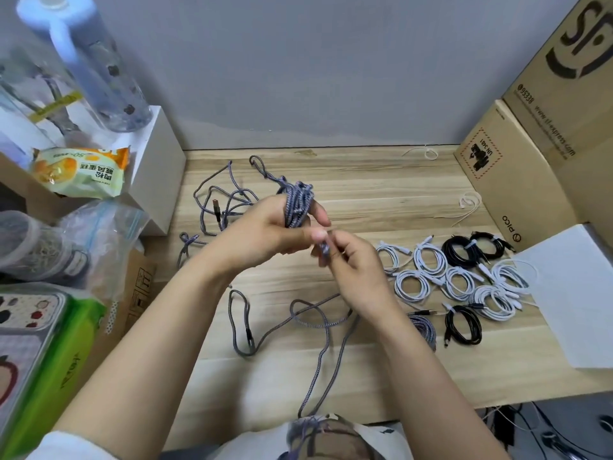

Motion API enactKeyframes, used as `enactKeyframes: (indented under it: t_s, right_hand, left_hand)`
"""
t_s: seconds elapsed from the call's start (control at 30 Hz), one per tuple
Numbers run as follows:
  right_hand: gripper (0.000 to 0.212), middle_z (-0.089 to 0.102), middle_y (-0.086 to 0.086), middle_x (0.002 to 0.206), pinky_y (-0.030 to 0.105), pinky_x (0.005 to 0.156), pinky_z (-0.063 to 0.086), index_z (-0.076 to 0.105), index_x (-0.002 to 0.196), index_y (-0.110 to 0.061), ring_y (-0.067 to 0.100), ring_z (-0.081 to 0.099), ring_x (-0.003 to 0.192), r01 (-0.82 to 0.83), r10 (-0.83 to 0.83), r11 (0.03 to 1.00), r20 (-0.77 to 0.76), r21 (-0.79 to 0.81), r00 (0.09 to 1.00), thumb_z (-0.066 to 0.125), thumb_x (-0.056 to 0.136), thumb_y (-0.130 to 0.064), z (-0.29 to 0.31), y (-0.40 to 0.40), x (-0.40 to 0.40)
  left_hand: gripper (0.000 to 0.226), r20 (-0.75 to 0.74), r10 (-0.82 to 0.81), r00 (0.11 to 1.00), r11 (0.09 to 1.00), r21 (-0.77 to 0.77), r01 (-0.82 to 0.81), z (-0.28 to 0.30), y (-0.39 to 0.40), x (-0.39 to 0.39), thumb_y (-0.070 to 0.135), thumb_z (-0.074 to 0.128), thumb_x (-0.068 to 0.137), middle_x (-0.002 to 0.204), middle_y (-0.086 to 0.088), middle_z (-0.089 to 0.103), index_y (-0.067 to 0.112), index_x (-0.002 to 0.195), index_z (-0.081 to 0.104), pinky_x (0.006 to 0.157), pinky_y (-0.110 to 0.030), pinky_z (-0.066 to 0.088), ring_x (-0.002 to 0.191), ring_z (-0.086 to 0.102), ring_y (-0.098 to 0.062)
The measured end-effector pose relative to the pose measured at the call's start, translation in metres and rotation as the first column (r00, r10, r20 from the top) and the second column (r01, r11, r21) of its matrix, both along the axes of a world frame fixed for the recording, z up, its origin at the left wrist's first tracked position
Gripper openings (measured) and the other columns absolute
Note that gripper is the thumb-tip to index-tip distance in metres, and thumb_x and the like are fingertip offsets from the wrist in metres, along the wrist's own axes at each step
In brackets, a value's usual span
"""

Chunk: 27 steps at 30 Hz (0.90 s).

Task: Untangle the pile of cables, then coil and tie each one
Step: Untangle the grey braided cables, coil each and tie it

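Observation:
My left hand (pixel 265 227) holds a bundle of grey-purple braided cable (pixel 298 203) wound around its fingers above the wooden table (pixel 381 194). My right hand (pixel 353 260) pinches a strand of that same cable just below the bundle. More loose braided cable (pixel 220 202) sprawls behind my left hand, and long loops of braided cable (pixel 318 322) trail toward the front edge. At the right lie several coiled and tied white cables (pixel 461 282), three coiled black cables (pixel 462 323) and one coiled braided cable (pixel 423 328).
Cardboard boxes (pixel 530 154) stand at the right, with white paper (pixel 577 293) in front of them. Loose twist ties (pixel 469 200) lie at the back right. Left of the table sit a white box (pixel 162 161), a snack bag (pixel 83 172), a bottle (pixel 89 61) and plastic bags.

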State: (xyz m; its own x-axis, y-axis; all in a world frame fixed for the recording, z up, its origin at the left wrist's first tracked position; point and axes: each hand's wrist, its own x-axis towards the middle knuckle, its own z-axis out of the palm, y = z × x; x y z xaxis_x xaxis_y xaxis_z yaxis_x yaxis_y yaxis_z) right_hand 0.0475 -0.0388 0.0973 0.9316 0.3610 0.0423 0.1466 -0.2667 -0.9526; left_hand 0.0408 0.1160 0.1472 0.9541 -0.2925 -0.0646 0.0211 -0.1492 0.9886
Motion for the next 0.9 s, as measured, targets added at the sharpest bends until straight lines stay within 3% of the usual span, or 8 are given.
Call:
enactKeyframes:
  t_s: [0.17,0.33,0.43,0.5,0.6,0.7,0.8,0.9]
  right_hand:
    - [0.023,0.06,-0.012,0.07,0.024,0.067,0.042,0.066,0.091,-0.019,0.002,0.051,0.068,0.036,-0.034,0.999,0.076,-0.023,0.996,0.044,0.082,-0.02,0.006,-0.001,0.006]
    - [0.025,0.055,-0.024,0.059,0.035,0.069,0.043,0.057,0.061,-0.037,0.007,0.051,0.068,-0.165,0.157,0.974,-0.063,-0.158,0.986,0.039,0.068,-0.021,0.007,-0.009,0.012]
    - [0.021,0.058,-0.021,0.067,0.021,0.07,0.043,0.058,0.071,-0.03,0.005,0.049,0.07,-0.409,0.412,0.911,-0.123,0.049,0.903,0.048,0.084,-0.017,0.014,-0.006,-0.002]
    - [0.02,0.058,-0.018,0.069,0.013,0.065,0.038,0.056,0.078,-0.02,0.001,0.044,0.065,-0.41,0.454,0.872,-0.13,0.267,0.881,0.043,0.089,-0.01,0.019,-0.005,-0.011]
    - [0.021,0.053,-0.014,0.067,0.018,0.066,0.039,0.058,0.073,-0.028,0.004,0.045,0.064,-0.325,0.429,0.834,-0.154,0.445,0.89,0.049,0.092,-0.027,0.03,-0.011,-0.012]
    - [0.025,0.048,-0.012,0.059,0.026,0.066,0.04,0.055,0.065,-0.03,0.012,0.046,0.059,-0.218,0.325,0.844,-0.145,0.491,0.934,0.06,0.081,-0.049,0.039,-0.018,-0.01]
    - [0.018,0.048,-0.009,0.05,0.025,0.059,0.041,0.061,0.061,-0.027,0.009,0.043,0.048,-0.094,0.17,0.875,-0.12,0.474,0.978,0.058,0.077,-0.035,0.05,-0.02,-0.012]
    - [0.024,0.047,-0.014,0.046,0.009,0.045,0.031,0.058,0.058,-0.023,-0.001,0.039,0.041,-0.034,0.072,0.89,-0.067,0.455,0.995,0.069,0.078,-0.016,0.061,-0.019,-0.012]
  left_hand:
    - [0.02,0.119,0.074,0.99,0.986,0.139,-0.091,0.0,-0.013,0.001,0.008,0.075,0.075,0.052,0.015,0.056,0.019,0.081,0.059,0.053,-0.009,0.037,0.05,0.049,0.006]
    - [0.018,0.191,-0.025,0.981,0.944,0.329,-0.039,0.01,-0.015,0.0,0.015,0.075,0.077,0.047,0.013,0.054,0.022,0.084,0.06,0.053,-0.01,0.035,0.05,0.05,0.003]
    - [0.022,0.202,0.002,0.979,0.955,0.291,-0.062,0.013,-0.012,0.004,0.016,0.076,0.075,0.048,0.009,0.054,0.028,0.081,0.058,0.052,-0.013,0.034,0.049,0.046,0.0]
    - [0.022,0.213,0.072,0.974,0.965,0.233,-0.122,0.01,-0.013,0.007,0.015,0.075,0.075,0.05,0.004,0.053,0.028,0.079,0.058,0.052,-0.016,0.035,0.051,0.045,-0.004]
    - [0.016,0.237,0.179,0.955,0.944,0.232,-0.234,-0.001,-0.009,0.01,0.022,0.071,0.081,0.063,-0.009,0.06,0.029,0.078,0.058,0.048,-0.012,0.035,0.051,0.046,-0.004]
    - [0.012,0.253,0.182,0.95,0.918,0.302,-0.257,-0.011,-0.003,0.008,0.039,0.061,0.081,0.056,0.015,0.055,0.031,0.074,0.055,0.054,-0.011,0.036,0.052,0.049,0.003]
    - [0.02,0.256,0.069,0.964,0.896,0.409,-0.172,-0.012,-0.005,0.004,0.044,0.06,0.077,0.057,0.022,0.052,0.033,0.064,0.048,0.054,-0.011,0.031,0.055,0.047,0.004]
    - [0.038,0.131,0.004,0.991,0.929,0.367,-0.052,-0.012,-0.006,0.001,0.042,0.074,0.072,0.053,0.011,0.048,0.014,0.06,0.052,0.05,-0.018,0.035,0.05,0.04,-0.001]
